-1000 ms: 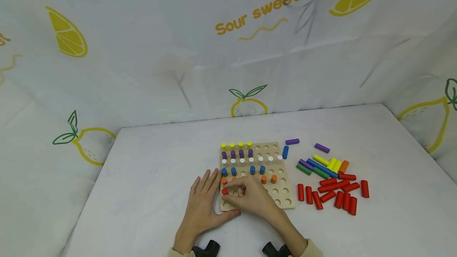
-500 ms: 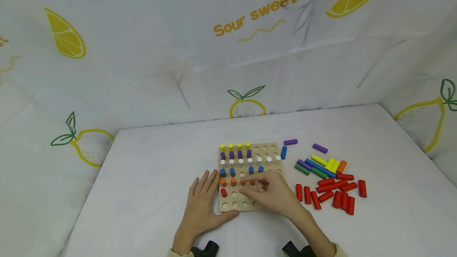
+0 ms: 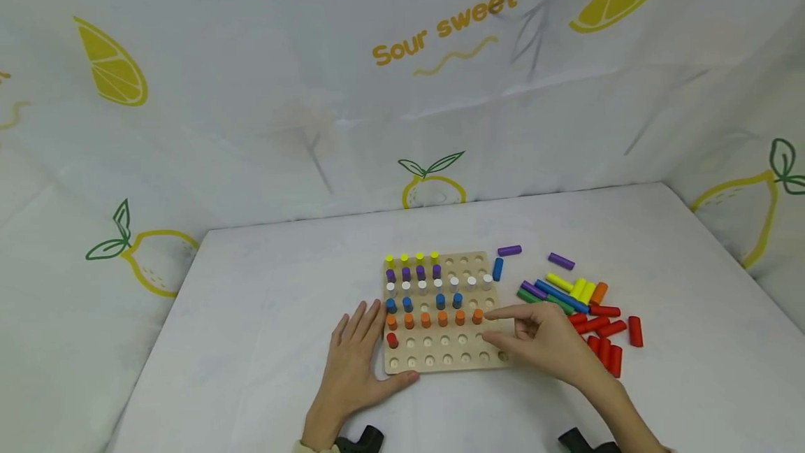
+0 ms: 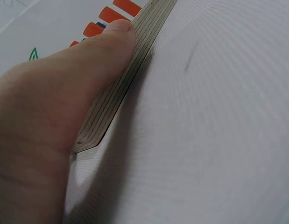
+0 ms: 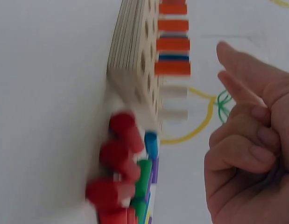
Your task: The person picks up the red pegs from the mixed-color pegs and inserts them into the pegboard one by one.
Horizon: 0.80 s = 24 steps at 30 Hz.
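A wooden pegboard [image 3: 418, 353] lies on the table with yellow, purple, white, blue and orange pegs standing in rows. One red peg [image 3: 393, 341] stands at the left end of the row in front of the orange pegs [image 3: 443, 319]. My left hand [image 3: 355, 362] rests at the board's left side, fingers straight; in the left wrist view its thumb [image 4: 97, 56] touches the layered board edge [image 4: 130, 77]. Over the board's right edge hovers my right hand [image 3: 547, 341]. Its thumb and index finger are apart with nothing between them, and the other fingers [image 5: 242, 158] are curled in.
Right of the board lies a loose pile of red pegs [image 3: 635, 332], yellow pegs [image 3: 560, 282], green ones, a long blue stretch [image 3: 562, 296] and an orange peg [image 3: 599, 293]. Two purple pegs [image 3: 509, 250] and a blue peg [image 3: 497, 270] lie farther back. A lemon-printed cloth [image 3: 283, 89] hangs behind.
My right hand has left the red peg, which now stands in the board, and has moved right toward the loose pegs. My left hand stays at the board's left side.
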Each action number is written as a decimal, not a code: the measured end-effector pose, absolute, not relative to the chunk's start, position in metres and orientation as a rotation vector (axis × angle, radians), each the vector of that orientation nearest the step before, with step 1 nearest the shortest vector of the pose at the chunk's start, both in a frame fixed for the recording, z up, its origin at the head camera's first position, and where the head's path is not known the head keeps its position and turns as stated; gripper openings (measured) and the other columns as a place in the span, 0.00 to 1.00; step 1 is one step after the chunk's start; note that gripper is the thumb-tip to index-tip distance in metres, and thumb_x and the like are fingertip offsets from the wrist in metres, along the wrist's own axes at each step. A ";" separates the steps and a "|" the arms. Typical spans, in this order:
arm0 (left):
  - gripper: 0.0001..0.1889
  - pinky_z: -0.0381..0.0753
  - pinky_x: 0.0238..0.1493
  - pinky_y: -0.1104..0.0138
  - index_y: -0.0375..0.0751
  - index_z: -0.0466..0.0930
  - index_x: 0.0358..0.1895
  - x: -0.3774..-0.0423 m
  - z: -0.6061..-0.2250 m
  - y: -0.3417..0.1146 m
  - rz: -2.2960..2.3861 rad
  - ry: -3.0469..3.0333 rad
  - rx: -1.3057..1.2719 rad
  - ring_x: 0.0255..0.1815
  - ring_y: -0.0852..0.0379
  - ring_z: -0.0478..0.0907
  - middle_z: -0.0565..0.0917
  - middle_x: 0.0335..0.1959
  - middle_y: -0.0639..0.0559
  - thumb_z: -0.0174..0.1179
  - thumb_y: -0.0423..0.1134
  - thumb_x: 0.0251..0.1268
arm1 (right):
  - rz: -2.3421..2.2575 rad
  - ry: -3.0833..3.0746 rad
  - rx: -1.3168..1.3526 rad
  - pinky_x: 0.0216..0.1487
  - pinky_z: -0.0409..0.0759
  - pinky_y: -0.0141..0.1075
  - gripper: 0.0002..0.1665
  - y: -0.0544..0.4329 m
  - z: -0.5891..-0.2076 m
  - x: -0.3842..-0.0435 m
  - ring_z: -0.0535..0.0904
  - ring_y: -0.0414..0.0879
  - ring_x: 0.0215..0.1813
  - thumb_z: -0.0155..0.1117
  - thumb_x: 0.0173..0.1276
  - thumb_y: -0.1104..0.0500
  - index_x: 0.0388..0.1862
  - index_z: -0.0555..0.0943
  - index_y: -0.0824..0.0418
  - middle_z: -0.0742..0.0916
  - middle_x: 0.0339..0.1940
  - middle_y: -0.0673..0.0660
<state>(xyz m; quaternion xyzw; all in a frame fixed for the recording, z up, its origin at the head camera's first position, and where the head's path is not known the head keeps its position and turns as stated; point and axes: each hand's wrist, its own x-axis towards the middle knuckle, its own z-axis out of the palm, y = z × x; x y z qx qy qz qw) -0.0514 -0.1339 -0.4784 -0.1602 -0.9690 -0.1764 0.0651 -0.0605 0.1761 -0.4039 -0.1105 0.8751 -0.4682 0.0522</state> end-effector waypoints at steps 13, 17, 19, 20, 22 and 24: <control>0.59 0.59 0.80 0.43 0.45 0.62 0.79 -0.051 -0.480 -0.134 -0.541 -2.920 -0.489 0.83 0.44 0.59 0.66 0.81 0.50 0.61 0.80 0.47 | -1.235 2.221 -0.731 0.17 0.61 0.29 0.13 0.249 -0.415 -0.092 0.62 0.35 0.16 0.76 0.63 0.58 0.46 0.91 0.60 0.66 0.13 0.60; 0.59 0.59 0.80 0.43 0.45 0.62 0.79 -0.052 -0.480 -0.134 -0.548 -2.910 -0.493 0.83 0.44 0.59 0.66 0.81 0.50 0.61 0.80 0.47 | -1.151 2.172 -0.730 0.19 0.64 0.28 0.13 0.253 -0.414 -0.101 0.64 0.33 0.17 0.77 0.62 0.57 0.46 0.92 0.57 0.69 0.13 0.59; 0.59 0.59 0.80 0.43 0.45 0.63 0.79 -0.052 -0.480 -0.134 -0.546 -2.903 -0.495 0.83 0.44 0.60 0.66 0.80 0.49 0.60 0.81 0.48 | -1.117 2.167 -0.739 0.20 0.65 0.28 0.13 0.251 -0.413 -0.105 0.64 0.33 0.17 0.77 0.62 0.57 0.45 0.92 0.56 0.69 0.13 0.59; 0.59 0.59 0.80 0.43 0.45 0.63 0.79 -0.051 -0.480 -0.134 -0.544 -2.898 -0.498 0.83 0.44 0.60 0.66 0.80 0.49 0.59 0.81 0.48 | -1.103 2.164 -0.743 0.20 0.65 0.28 0.12 0.250 -0.413 -0.106 0.63 0.32 0.17 0.77 0.62 0.57 0.45 0.92 0.56 0.68 0.13 0.58; 0.59 0.58 0.80 0.44 0.45 0.63 0.79 -0.051 -0.481 -0.134 -0.546 -2.895 -0.499 0.83 0.44 0.60 0.66 0.81 0.50 0.58 0.82 0.48 | -1.067 2.173 -0.743 0.20 0.64 0.27 0.12 0.248 -0.412 -0.108 0.62 0.32 0.16 0.77 0.61 0.56 0.44 0.93 0.54 0.66 0.12 0.55; 0.59 0.57 0.80 0.45 0.46 0.62 0.79 -0.051 -0.481 -0.135 -0.554 -2.898 -0.496 0.83 0.45 0.59 0.65 0.81 0.50 0.57 0.83 0.49 | -1.028 2.186 -0.719 0.20 0.63 0.27 0.11 0.244 -0.411 -0.110 0.61 0.33 0.16 0.78 0.60 0.56 0.43 0.93 0.52 0.65 0.12 0.49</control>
